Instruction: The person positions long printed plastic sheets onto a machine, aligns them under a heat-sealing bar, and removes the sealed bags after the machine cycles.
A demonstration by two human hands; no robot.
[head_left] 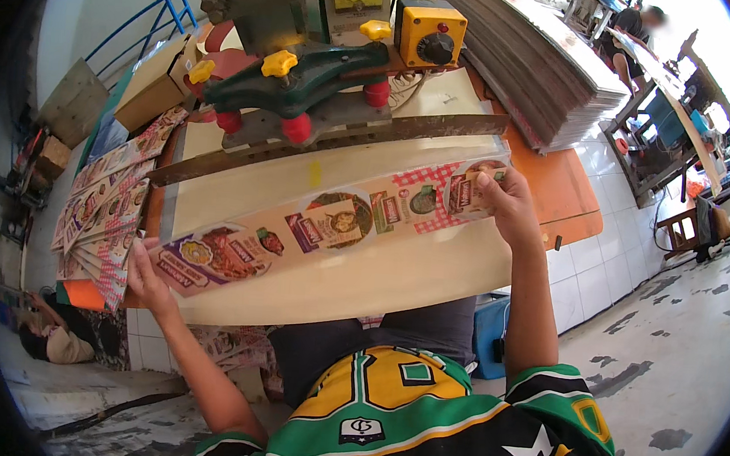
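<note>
A long printed plastic strip [331, 223] with food pictures and red checks is stretched between my two hands, tilted up to the right. My right hand [511, 207] pinches its right end, thumb on top. At the left end, my left hand [150, 278] grips the strip's edge, its fingers partly hidden. Beneath the strip lies a cream sheet [360, 288] on the work table. Just beyond it stands a press machine [294, 94] with a long metal bar [424, 128], yellow knobs and red cushions.
Fanned printed strips [105, 208] lie at the left of the table. A cardboard box [153, 83] sits behind them. A yellow control box [430, 36] with a black dial stands by the press. A tall stack of boards [532, 61] is at back right. Two other people are farther off.
</note>
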